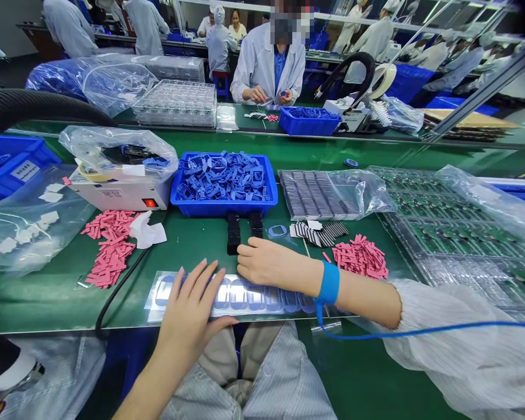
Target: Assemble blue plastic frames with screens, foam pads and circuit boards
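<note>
My left hand (195,300) lies with its fingers spread on the left part of a clear plastic sheet (247,294) at the table's front edge. The sheet carries a row of shiny, bluish rounded film pieces. Over the sheet's middle, my right hand (265,262) is closed with fingers curled; what they hold, if anything, is hidden. A blue wrist strap (329,282) circles that wrist. Just beyond the fingers stand two rows of small black pieces (233,233). A flat blue frame with a clear window (277,231) lies to their right.
A blue bin (223,207) of blue plastic frames stands behind the hands. Pink strips lie in piles at left (109,251) and right (361,256). Striped strips (319,233), a white box (120,189) and trays of green boards (446,227) surround them. A co-worker (269,64) sits opposite.
</note>
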Motion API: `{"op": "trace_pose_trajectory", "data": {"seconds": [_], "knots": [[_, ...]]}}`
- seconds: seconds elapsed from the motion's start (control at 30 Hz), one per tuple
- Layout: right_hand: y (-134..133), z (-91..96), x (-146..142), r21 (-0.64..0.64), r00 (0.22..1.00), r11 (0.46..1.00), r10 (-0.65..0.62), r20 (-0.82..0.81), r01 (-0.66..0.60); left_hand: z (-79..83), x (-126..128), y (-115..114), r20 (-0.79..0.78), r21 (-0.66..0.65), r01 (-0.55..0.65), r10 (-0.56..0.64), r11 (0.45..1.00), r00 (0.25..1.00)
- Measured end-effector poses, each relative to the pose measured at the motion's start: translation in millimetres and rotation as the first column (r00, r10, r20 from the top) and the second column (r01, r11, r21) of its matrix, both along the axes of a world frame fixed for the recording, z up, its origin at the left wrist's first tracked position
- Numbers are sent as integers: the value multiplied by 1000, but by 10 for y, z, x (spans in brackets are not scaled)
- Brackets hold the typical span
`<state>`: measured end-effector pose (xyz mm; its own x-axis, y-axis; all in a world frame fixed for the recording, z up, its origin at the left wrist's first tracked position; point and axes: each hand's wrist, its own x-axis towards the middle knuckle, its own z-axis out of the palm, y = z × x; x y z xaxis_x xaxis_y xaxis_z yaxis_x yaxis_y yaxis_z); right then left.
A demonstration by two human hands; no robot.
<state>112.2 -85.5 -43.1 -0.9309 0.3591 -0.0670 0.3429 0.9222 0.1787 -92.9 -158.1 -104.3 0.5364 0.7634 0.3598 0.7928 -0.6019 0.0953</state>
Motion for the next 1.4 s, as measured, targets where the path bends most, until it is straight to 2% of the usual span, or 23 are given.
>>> {"op": "trace_pose_trajectory", "data": {"seconds": [0.23, 0.37, 0.43, 0.53, 0.6, 0.63, 0.67, 0.7, 0.73, 0.77, 0.8, 0.83, 0.87, 0.9, 0.93, 1.07, 1.17, 1.2, 1.3, 1.4], "knots": [[-73, 67, 277, -42, 981, 989, -149, -123, 145, 4, -87, 88, -7, -45, 76, -77, 996, 997], [-199, 142, 549, -105, 903, 950, -312, -295, 294, -10, -100, 102, -26, -29, 73, -74, 997, 997], [-308, 185, 680, -254, 773, 902, -430, -467, 349, -17, -108, 114, -37, -26, 85, -86, 996, 996], [-541, 211, 802, -558, 466, 762, -644, -607, 328, 2, -102, 69, 11, -33, 77, -77, 996, 997], [-726, 191, 799, -694, 301, 666, -745, -595, 273, 60, -54, -38, 158, -97, 90, -74, 991, 985], [-818, 173, 771, -739, 245, 632, -774, -584, 233, 105, -7, -113, 279, -178, 114, -61, 977, 958], [-906, 154, 729, -769, 217, 611, -789, -574, 187, 158, 58, -195, 430, -288, 176, -37, 941, 902], [-986, 136, 678, -784, 220, 605, -791, -571, 140, 214, 138, -278, 585, -435, 257, 53, 863, 809], [-1057, 123, 623, -788, 246, 608, -781, -573, 95, 269, 232, -352, 697, -570, 395, 170, 720, 696], [-1117, 114, 569, -786, 276, 615, -766, -581, 53, 318, 334, -413, 748, -649, 547, 315, 528, 584], [-1166, 111, 519, -785, 299, 620, -751, -588, 13, 357, 436, -457, 737, -657, 686, 456, 313, 498], [-1204, 113, 478, -782, 305, 622, -742, -598, -19, 384, 533, -485, 699, -614, 774, 563, 157, 441], [-1234, 119, 447, -779, 293, 625, -738, -608, -43, 401, 619, -500, 658, -557, 828, 640, 60, 397], [-1256, 128, 425, -777, 274, 627, -738, -616, -58, 410, 690, -504, 621, -511, 860, 691, -1, 370], [-1273, 139, 412, -773, 256, 631, -737, -625, -69, 413, 745, -504, 593, -481, 876, 725, -30, 350], [-1331, 182, 407, -741, 196, 668, -720, -666, -64, 447, 839, -513, 520, -425, 903, 798, -66, 303], [-1382, 193, 418, -672, 78, 736, -677, -732, 79, 512, 855, -547, 497, -427, 904, 833, -11, 245], [-1399, 192, 423, -639, 59, 758, -650, -758, 136, 532, 861, -559, 494, -435, 901, 839, 13, 227], [-1439, 189, 440, -572, 94, 787, -603, -792, 232, 565, 881, -594, 513, -448, 891, 838, 77, 185], [-1460, 188, 460, -567, 111, 782, -608, -786, 260, 552, 895, -623, 534, -465, 876, 829, 126, 164]]}}
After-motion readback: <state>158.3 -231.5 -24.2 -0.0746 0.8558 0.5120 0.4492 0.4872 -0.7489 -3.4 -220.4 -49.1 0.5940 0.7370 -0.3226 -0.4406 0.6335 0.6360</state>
